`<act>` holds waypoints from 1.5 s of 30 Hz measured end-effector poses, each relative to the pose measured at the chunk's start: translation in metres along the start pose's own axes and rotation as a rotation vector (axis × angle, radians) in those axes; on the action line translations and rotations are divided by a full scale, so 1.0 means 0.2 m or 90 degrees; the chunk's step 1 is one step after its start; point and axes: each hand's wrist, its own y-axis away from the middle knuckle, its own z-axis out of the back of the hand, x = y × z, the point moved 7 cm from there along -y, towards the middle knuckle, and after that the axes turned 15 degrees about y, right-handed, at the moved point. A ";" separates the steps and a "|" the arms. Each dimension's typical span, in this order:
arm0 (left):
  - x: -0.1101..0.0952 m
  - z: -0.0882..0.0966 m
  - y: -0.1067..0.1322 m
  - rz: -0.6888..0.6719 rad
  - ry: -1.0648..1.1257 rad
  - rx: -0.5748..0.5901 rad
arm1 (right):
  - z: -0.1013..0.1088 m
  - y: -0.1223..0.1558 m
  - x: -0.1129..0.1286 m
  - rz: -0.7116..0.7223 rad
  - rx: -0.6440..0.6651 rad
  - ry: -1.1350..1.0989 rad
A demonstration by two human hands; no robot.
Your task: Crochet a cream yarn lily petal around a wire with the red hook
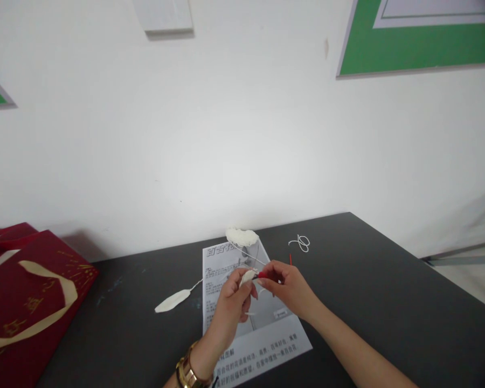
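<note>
Over a printed instruction sheet, my left hand pinches a small white petal piece on a thin wire. My right hand meets it from the right, its fingers pinched on a small red piece at the petal's tip. A gold watch sits on my left wrist. Several more white petals lie heaped at the sheet's top edge, with thin wires running down from them. One loose white petal on a wire lies on the table to the left of the sheet.
The dark table stands against a white wall. A dark red gift bag with a cream ribbon lies at the left edge. A looped white cord and a short red stick lie behind my right hand.
</note>
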 end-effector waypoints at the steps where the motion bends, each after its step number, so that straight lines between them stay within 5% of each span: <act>1: 0.00 0.00 0.00 0.000 -0.006 -0.002 | 0.00 0.00 0.01 0.011 -0.003 0.011; 13: 0.02 -0.03 -0.03 -0.008 -0.072 0.009 | -0.04 0.01 -0.01 -0.037 -0.005 -0.090; 24: -0.04 0.05 -0.04 -0.024 -0.032 -0.008 | -0.01 0.01 -0.04 -0.103 -0.012 -0.115; 34: -0.07 0.10 -0.05 -0.078 -0.031 -0.094 | -0.01 0.00 -0.06 -0.119 -0.016 -0.122; 45: -0.05 0.09 -0.04 -0.047 -0.038 -0.069 | 0.00 -0.01 -0.09 -0.105 -0.024 -0.113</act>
